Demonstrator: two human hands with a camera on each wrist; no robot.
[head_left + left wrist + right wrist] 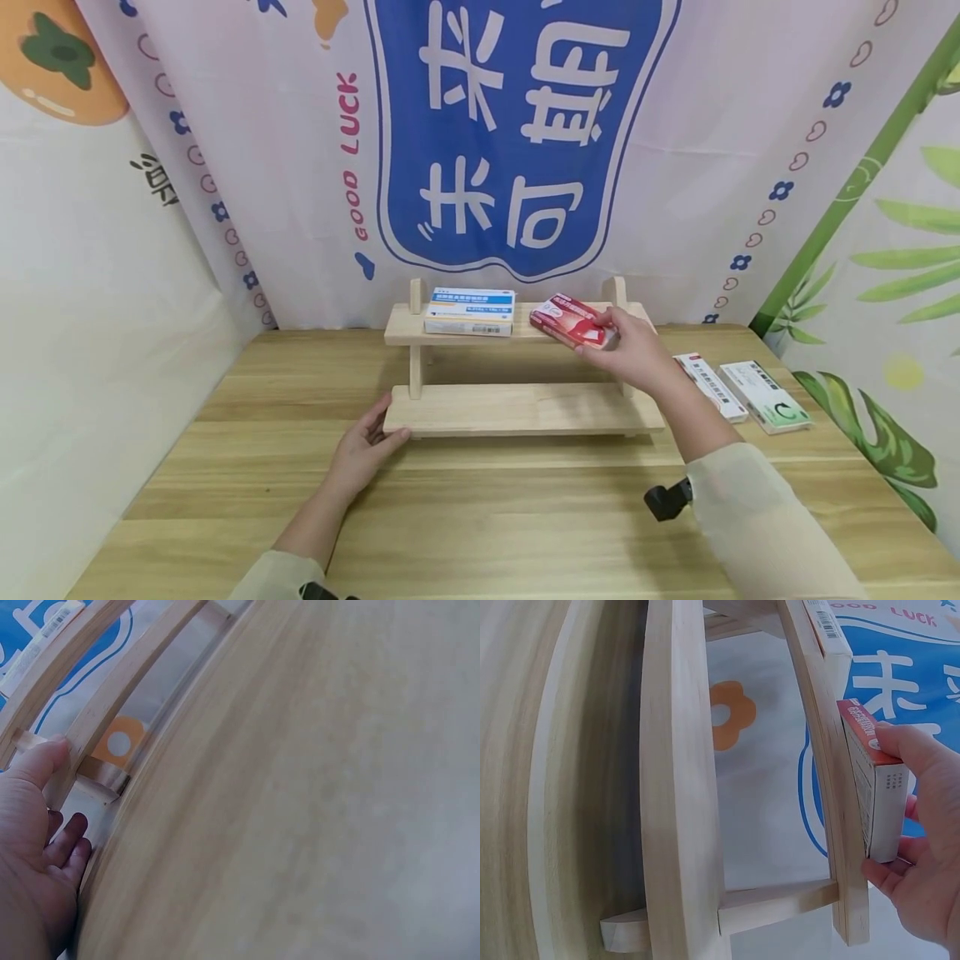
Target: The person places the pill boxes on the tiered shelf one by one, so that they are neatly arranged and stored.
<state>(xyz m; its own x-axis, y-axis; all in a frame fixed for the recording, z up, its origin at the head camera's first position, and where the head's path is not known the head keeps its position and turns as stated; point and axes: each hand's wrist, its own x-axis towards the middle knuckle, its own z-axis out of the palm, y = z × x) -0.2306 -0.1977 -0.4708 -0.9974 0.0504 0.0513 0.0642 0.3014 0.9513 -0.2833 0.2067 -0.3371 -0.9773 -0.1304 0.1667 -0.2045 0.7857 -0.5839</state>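
Red box [564, 321]: one flat printed carton, at the right part of the upper shelf [403, 327] of the wooden rack [416, 371], set askew, one end jutting past the front edge; whether it bears fully on the board we cannot tell.
Handling: we judge it light, stiff and smooth-faced, of thin card that would dent under a hard squeeze (contents unseen, so the weight is our guess).
Hold: we would take it lightly by opposite edges near its outer end, leaving the far end free.
Right hand [633, 348]: pinching the carton between thumb and fingers at that outer end.
Left hand [363, 452]: gripping the left end of the lower shelf [472, 410], thumb at the front corner.
White-and-blue box [470, 312]: one, lying flat on the upper tier, left of the red one and apart from it.
Rack build: two tiers of pale timber, uprights near both ends.
Boxes at right: two, a white box [711, 387] and a white-and-green box [767, 396], lying near each other on the table [525, 517].
Backdrop: printed cloth [300, 208] behind, lettered "GOOD LUCK", with a large blue panel.
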